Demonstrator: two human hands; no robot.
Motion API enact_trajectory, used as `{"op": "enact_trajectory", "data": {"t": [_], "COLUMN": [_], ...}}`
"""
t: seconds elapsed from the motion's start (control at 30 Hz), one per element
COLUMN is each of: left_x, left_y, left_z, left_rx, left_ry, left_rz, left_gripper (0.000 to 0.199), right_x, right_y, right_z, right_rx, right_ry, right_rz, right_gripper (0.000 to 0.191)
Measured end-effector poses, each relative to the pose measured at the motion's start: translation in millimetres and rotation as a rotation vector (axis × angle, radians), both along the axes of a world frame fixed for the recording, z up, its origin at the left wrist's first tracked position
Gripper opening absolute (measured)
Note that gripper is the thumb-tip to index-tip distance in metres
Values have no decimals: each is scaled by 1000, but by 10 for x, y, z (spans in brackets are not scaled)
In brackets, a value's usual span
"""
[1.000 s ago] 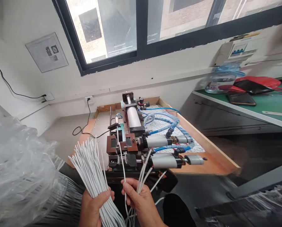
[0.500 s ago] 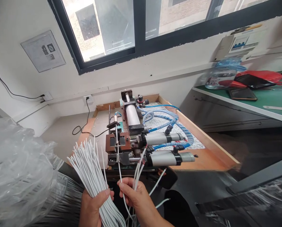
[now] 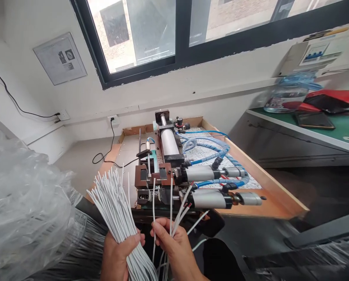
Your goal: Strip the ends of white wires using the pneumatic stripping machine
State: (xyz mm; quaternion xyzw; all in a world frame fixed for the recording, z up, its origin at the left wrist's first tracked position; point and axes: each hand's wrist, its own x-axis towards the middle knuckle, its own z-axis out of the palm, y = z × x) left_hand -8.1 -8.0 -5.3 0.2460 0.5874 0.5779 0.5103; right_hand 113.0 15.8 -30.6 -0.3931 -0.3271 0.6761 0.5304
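A thick bundle of white cables point(image 3: 118, 218) is wrapped in my left hand point(image 3: 123, 249), its cut ends fanned upward. My right hand point(image 3: 174, 244) pinches one white cable point(image 3: 154, 203) between thumb and finger, and several more cables point(image 3: 178, 214) pass through the same hand. Red shows at the tips of some of these. Just beyond my hands is a pneumatic machine point(image 3: 153, 175) with brown and black jaws, which are apart. The pinched cable's end stands in front of the jaws; whether it touches them I cannot tell.
The machine sits in a wooden-edged tray point(image 3: 280, 195) with blue hoses point(image 3: 221, 146) and white scraps. Clear plastic wrapping point(image 3: 24, 210) bulges at the left. On the right, a green table point(image 3: 332, 134) holds a plastic jar point(image 3: 288, 95), a phone and a red bag.
The machine's jaws have opened, and their cylinder rods have shifted right. The cable pinched in my right hand has come out of them towards me. The whole view has shifted slightly.
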Motion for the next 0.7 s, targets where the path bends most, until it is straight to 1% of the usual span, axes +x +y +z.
{"op": "enact_trajectory", "data": {"t": [0.13,0.27,0.4,0.47,0.53,0.6,0.63,0.7], "left_x": [7,36,47,55,67,78,83,85], "left_y": [23,54,75,76,73,69,67,61], "left_z": [28,70,68,60,62,75,83,98], "left_rx": [-15,-17,-15,-15,16,75,102,128], "left_ry": [-15,-9,-1,-1,-5,-5,0,11], "left_rz": [31,29,-4,-22,-61,-109,-129,-149], "left_gripper": [20,18,18,19,21,22,23,22], "right_x": [31,32,36,24,-5,-42,-58,-78], "right_y": [28,78,124,135,136,125,116,92], "right_z": [-19,39,93,108,117,120,118,103], "right_rx": [-64,-124,-172,-156,-117,-78,-61,-36], "right_ry": [13,80,123,121,113,104,93,74], "right_rz": [9,6,2,36,137,221,226,172], "right_gripper": [28,26,25,27,28,26,23,22]}}
